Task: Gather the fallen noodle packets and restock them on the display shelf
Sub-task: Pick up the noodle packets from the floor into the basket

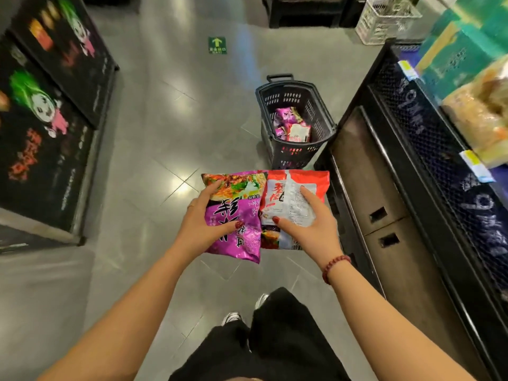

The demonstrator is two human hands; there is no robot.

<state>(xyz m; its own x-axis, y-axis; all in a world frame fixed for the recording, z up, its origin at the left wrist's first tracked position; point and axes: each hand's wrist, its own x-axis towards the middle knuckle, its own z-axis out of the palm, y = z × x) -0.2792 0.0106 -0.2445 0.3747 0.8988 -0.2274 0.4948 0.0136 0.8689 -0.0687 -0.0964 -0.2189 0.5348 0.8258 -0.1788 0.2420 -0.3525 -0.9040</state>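
Note:
My left hand [203, 221] grips a purple noodle packet [236, 226] by its left edge, thumb on its front. Beside it, my right hand [310, 224] holds a red and white noodle packet [297, 188], thumb across its face. The two packets touch side by side above the floor, in front of me. Ahead on the floor stands a dark shopping basket [321, 111] with more purple and red packets [291, 125] inside. The black display shelf [412, 149] runs along my right.
Green boxes [461, 42] and orange-wrapped goods [478, 111] fill the right shelf's upper tiers. A black display with cartoon figures [46, 105] lines the left side. A white crate [384, 20] sits at the far right. Grey tiled floor [170, 119] lies between the two displays.

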